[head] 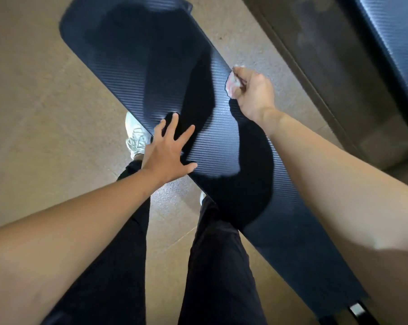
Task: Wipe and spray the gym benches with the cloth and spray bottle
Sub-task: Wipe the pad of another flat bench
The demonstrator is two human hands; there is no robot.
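Note:
A long dark padded gym bench [137,55] with a ribbed surface runs diagonally from the upper left to the lower right. My left hand [167,151] lies flat on its near edge, fingers spread and straight. My right hand [252,92] is at the bench's far edge, its fingers curled round a small crumpled whitish cloth [231,85] that touches the pad. No spray bottle is in view.
A second dark bench [390,43] with a brown base [339,73] stands at the upper right. My legs in black trousers and a white shoe [135,134] stand on the tan floor [34,113] against the bench's near side.

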